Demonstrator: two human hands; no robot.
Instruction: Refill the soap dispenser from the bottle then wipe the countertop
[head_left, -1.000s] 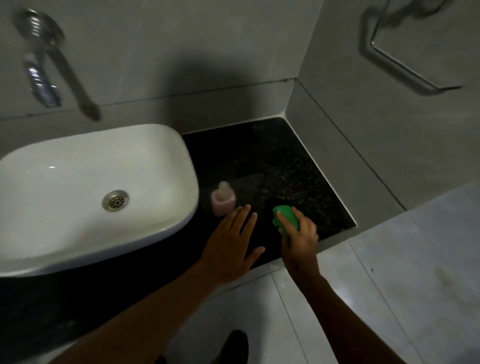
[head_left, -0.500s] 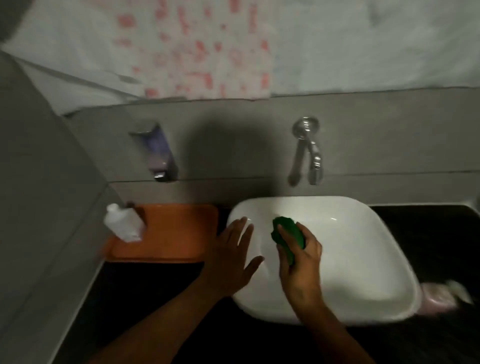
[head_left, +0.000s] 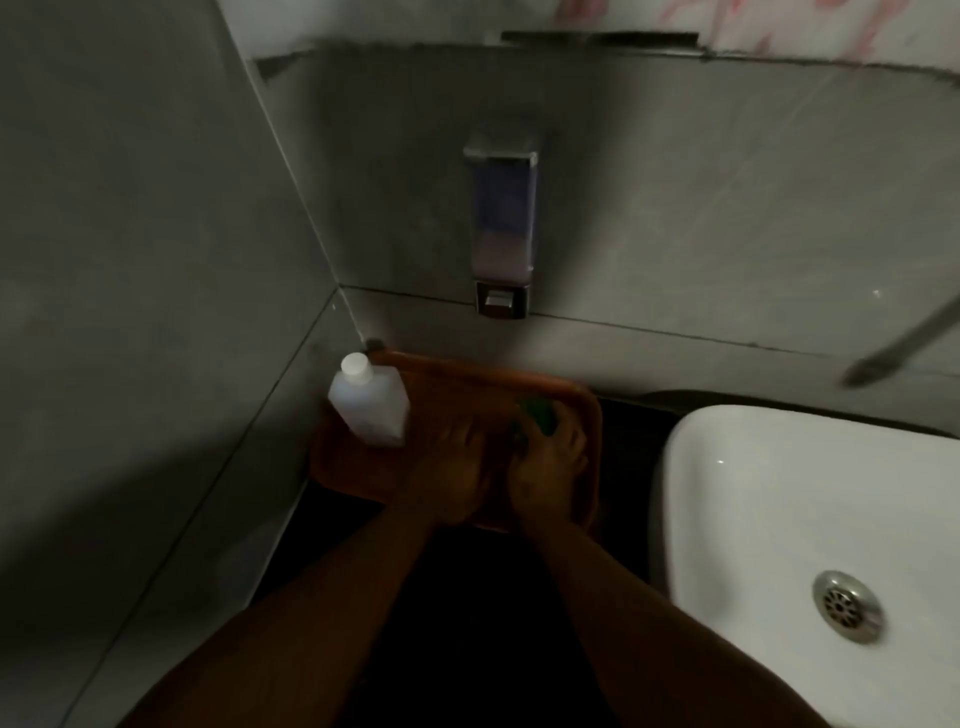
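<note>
Moving hands (head_left: 498, 467) from sink (head_left: 779, 519) to tray (head_left: 467, 387), sponge (head_left: 540, 415) gripped

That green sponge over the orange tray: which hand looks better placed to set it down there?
The right hand. It already grips the green sponge just above the orange tray, so it probably only needs to lower it. The left hand lies open beside it, holding nothing.
</note>
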